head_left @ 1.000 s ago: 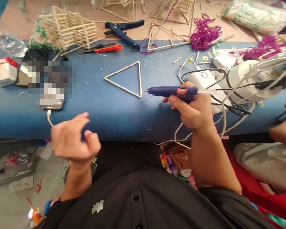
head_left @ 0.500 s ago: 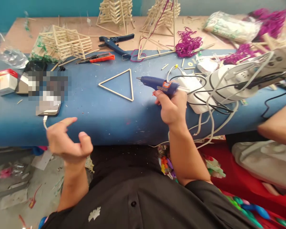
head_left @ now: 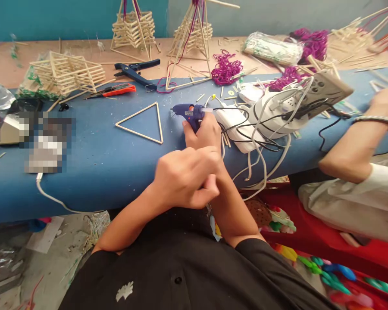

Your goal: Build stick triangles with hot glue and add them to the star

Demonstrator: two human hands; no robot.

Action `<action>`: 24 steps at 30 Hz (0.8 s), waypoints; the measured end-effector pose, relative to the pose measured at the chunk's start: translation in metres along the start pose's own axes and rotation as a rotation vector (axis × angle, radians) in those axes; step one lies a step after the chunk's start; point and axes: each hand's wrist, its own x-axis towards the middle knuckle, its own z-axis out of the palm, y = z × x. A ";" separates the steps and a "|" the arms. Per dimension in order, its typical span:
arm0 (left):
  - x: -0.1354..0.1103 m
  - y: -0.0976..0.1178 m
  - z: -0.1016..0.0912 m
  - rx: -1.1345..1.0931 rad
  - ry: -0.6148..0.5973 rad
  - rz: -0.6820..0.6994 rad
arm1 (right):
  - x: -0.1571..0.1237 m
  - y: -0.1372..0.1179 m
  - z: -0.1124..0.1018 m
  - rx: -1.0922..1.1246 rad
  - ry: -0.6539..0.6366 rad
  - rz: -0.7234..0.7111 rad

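My right hand (head_left: pixel 204 134) grips a blue glue gun (head_left: pixel 188 113) above the blue table top (head_left: pixel 116 150), its nozzle pointing left toward a triangle of wooden sticks (head_left: pixel 142 123) that lies flat on the table. My left hand (head_left: pixel 186 177) has crossed over and lies against my right wrist, fingers curled and pressed on the forearm. Nothing is visible inside those fingers.
White power strips with tangled cables (head_left: pixel 278 114) lie right of the glue gun. Stick frames (head_left: pixel 64 75), blue pliers (head_left: pixel 134 71), an orange cutter (head_left: pixel 116 90) and purple cord (head_left: pixel 224 69) sit at the back. Another person's arm (head_left: pixel 355 142) reaches in from the right.
My left hand moved right from the table's front edge onto my right wrist. The right hand drew the glue gun back and upward, away from the triangle's corner. The camera tilted up.
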 end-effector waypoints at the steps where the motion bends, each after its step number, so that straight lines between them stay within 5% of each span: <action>1: -0.007 -0.006 -0.007 0.002 0.089 -0.037 | -0.002 -0.004 -0.001 -0.005 0.027 0.004; 6: -0.044 -0.053 -0.058 0.263 0.240 -0.331 | -0.010 -0.023 -0.007 -0.026 0.064 -0.016; 9: -0.051 -0.081 -0.077 0.395 0.081 -0.441 | -0.010 -0.026 -0.009 -0.014 0.082 -0.022; 15: -0.046 -0.102 -0.079 0.453 -0.220 -0.430 | -0.003 -0.020 -0.007 0.124 0.119 0.041; 24: -0.054 -0.101 -0.074 0.461 -0.179 -0.420 | -0.006 -0.010 -0.007 0.215 0.138 0.050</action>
